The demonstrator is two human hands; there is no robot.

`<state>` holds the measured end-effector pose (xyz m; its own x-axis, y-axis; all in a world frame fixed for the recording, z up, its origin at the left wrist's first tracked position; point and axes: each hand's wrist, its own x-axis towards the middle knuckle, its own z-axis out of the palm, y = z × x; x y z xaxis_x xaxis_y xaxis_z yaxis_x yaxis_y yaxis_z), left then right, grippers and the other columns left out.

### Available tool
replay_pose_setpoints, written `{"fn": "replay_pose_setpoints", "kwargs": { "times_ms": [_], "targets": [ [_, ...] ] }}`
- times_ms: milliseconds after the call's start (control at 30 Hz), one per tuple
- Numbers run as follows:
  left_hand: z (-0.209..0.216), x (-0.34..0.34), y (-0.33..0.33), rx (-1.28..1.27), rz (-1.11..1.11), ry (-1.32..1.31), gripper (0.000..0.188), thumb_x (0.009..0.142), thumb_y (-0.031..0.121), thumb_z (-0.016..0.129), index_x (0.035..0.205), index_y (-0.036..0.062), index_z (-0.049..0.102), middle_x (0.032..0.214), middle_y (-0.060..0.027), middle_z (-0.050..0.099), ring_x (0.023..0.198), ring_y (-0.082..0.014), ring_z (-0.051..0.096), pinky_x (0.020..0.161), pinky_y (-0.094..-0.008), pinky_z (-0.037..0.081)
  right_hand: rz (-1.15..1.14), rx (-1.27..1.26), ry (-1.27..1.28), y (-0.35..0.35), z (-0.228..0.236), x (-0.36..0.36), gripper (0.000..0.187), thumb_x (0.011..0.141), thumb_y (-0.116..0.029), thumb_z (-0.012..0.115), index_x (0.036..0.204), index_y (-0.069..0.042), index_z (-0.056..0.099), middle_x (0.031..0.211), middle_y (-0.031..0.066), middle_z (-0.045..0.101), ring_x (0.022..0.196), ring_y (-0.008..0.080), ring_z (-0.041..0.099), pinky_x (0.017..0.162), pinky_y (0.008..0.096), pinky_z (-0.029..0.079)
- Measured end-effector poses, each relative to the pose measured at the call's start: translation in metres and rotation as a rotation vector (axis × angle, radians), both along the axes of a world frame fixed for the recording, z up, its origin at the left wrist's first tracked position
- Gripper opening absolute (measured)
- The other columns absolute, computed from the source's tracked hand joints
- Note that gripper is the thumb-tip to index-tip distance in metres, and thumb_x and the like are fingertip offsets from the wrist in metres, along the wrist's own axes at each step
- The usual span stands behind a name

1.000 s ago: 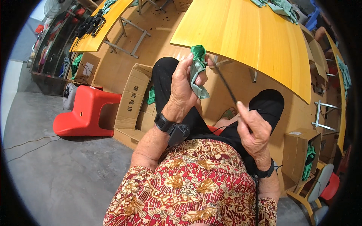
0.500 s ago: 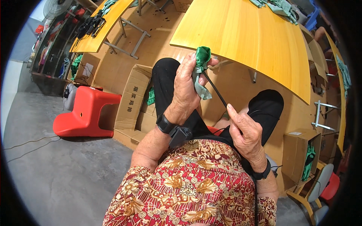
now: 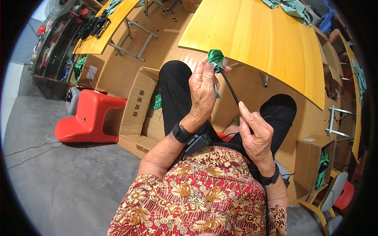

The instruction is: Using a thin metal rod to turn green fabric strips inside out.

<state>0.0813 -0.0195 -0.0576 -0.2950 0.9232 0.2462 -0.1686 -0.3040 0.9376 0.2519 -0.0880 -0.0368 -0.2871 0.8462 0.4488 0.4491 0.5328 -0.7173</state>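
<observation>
the right hand (image 3: pixel 256 133) has slid down the thin dark stem (image 3: pixel 230 88) since a moment ago, its fingers pinching the lower end, while the left hand (image 3: pixel 202 88) fingers stay clamped on the green leaf wrap (image 3: pixel 215 59) raised before the yellow bench (image 3: pixel 267 39), suggesting the wrapping is being tightened.

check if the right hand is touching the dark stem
Touching. The head view shows the right hand pinching the lower end of the dark stem at its fingertips, while the left hand holds the green piece at the top.

Left hand (image 3: pixel 202 88) pinches green fabric (image 3: pixel 215 59); right hand (image 3: pixel 256 135) grips its dark stem (image 3: pixel 230 88)
</observation>
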Motion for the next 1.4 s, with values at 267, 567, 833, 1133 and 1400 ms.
{"fn": "replay_pose_setpoints", "kwargs": {
  "times_ms": [267, 567, 833, 1133, 1400],
  "targets": [
    [0.009, -0.001, -0.002, -0.044, -0.042, -0.163, 0.035, 0.105, 0.030, 0.043, 0.120, 0.0027, 0.058, 0.094, -0.0057, 0.071, 0.052, 0.0015, 0.039, 0.044, -0.0155, 0.034, 0.032, -0.023, 0.006, -0.010, 0.005, 0.009, 0.047, 0.077, 0.014, 0.061, 0.122, 0.000, 0.063, 0.068, 0.0105, 0.048, 0.057, 0.0203, 0.053, 0.055, 0.0301, 0.045],
    [0.005, 0.008, 0.001, 0.023, 0.038, 0.154, 0.029, 0.103, 0.022, 0.048, 0.120, 0.0001, 0.058, 0.097, -0.0060, 0.071, 0.069, -0.0025, 0.052, 0.061, -0.0188, 0.042, -0.017, -0.028, 0.022, 0.002, -0.002, 0.002, 0.046, 0.079, 0.012, 0.060, 0.123, 0.000, 0.062, 0.067, 0.0111, 0.049, 0.057, 0.0212, 0.053, 0.055, 0.0303, 0.045],
    [-0.010, 0.008, 0.009, -0.011, -0.040, 0.060, 0.028, 0.103, 0.024, 0.050, 0.120, 0.0023, 0.055, 0.089, -0.0047, 0.071, 0.058, 0.0021, 0.043, 0.052, -0.0154, 0.034, -0.080, 0.073, 0.045, 0.022, -0.017, -0.014, 0.045, 0.078, 0.012, 0.059, 0.121, -0.001, 0.064, 0.069, 0.0109, 0.050, 0.057, 0.0210, 0.054, 0.054, 0.0320, 0.045],
    [0.003, 0.002, -0.014, -0.091, -0.200, 0.040, 0.038, 0.104, 0.030, 0.046, 0.127, 0.0015, 0.055, 0.089, 0.0017, 0.065, 0.069, -0.0008, 0.051, 0.058, -0.0176, 0.042, -0.059, 0.242, -0.033, 0.033, -0.014, -0.019, 0.054, 0.072, 0.013, 0.061, 0.125, 0.001, 0.061, 0.068, 0.0095, 0.048, 0.057, 0.0220, 0.055, 0.052, 0.0346, 0.047],
    [0.023, -0.021, 0.003, -0.078, -0.272, -0.355, 0.037, 0.100, 0.036, 0.052, 0.116, 0.0033, 0.057, 0.104, -0.0070, 0.067, 0.083, -0.0092, 0.061, 0.073, -0.0232, 0.049, 0.028, 0.266, -0.039, 0.021, -0.015, -0.008, 0.057, 0.071, 0.013, 0.062, 0.127, -0.001, 0.060, 0.069, 0.0089, 0.049, 0.057, 0.0222, 0.055, 0.052, 0.0333, 0.048]
  ]
}}
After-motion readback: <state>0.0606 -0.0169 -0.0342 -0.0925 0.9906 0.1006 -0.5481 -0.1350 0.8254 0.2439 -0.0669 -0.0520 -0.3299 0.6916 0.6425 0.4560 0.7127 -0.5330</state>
